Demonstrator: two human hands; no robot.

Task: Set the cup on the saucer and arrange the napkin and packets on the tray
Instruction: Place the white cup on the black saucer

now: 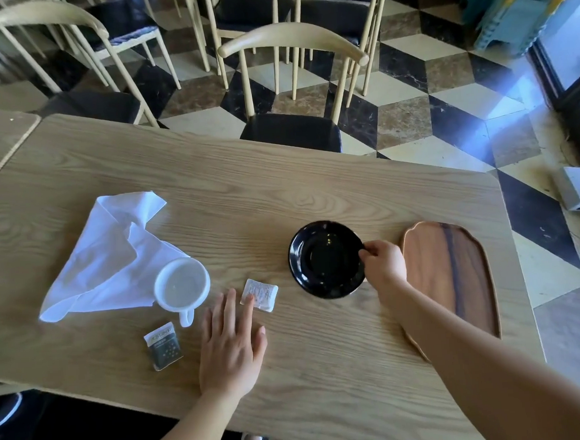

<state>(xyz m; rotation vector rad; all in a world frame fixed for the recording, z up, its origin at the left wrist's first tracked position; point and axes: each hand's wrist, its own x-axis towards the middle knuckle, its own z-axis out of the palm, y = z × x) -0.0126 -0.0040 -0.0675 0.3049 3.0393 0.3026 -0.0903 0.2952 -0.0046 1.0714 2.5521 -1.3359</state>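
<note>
**Saucer pinched, cup apart on pale wood**

The black saucer [325,259] sits mid-table [245,195], its rim pinched by the right hand [384,264]. The white cup [182,285] stands well left, against the napkin [112,253]. The left hand [230,344] lies flat, one fingertip on a white packet [259,294]. The wooden tray [450,277] lies just right of the saucer; pale chairs [292,82] and a chequered floor [446,112] lie beyond.

Left hand [234,351]: laid flat, palm down, in the lower middle of the frame; fingers are held straight and spread.
Left index fingertip [252,297]: set on the left edge of the white packet [263,295].
Right hand [384,264]: right of centre, knuckles up; fingers are curled, and the right rim of the saucer [322,258] is pinched.
Forearms: both bare; the left is extended from the bottom edge, the right from the lower right corner.
</note>
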